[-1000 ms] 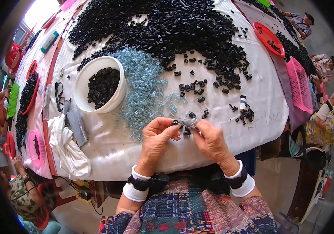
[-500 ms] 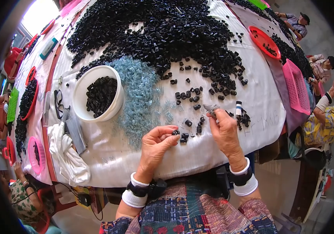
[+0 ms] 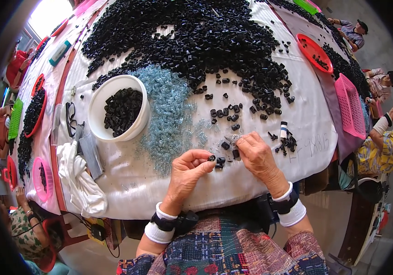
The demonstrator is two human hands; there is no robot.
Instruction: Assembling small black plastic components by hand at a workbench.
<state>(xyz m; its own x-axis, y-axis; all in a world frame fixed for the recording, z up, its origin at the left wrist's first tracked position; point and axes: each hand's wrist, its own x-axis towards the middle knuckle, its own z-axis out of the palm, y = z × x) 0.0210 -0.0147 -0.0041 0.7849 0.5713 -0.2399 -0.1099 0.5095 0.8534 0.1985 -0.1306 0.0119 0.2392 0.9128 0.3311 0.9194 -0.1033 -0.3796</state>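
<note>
Black plastic cap [image 3: 211,158], small, short and cylindrical with a hollow centre, sits pinched between thumb and forefinger of the left hand [image 3: 186,176], just above the near edge of the white cloth-covered table [image 3: 127,192]. Left hand is closed on it, other fingers curled under. Right hand [image 3: 259,156] is just beside, fingers bent down onto the cloth, tips touching another black cap [image 3: 236,153]; cannot tell if it actually grips it. Two more loose caps [image 3: 220,161] lie between the hands.

Just beyond the fingers: a thin scatter of small clear-blue wire springs [image 3: 166,110], thickening into a pile toward the left. White bucket [image 3: 119,108] stands left of the springs, partly filled with black caps. Big heap of the same black caps [image 3: 192,36] covers the far half of the table. White rag [image 3: 81,181] lies at the near left edge. Red tray [image 3: 314,52] and pink basket [image 3: 350,107] sit to the right, well apart.
</note>
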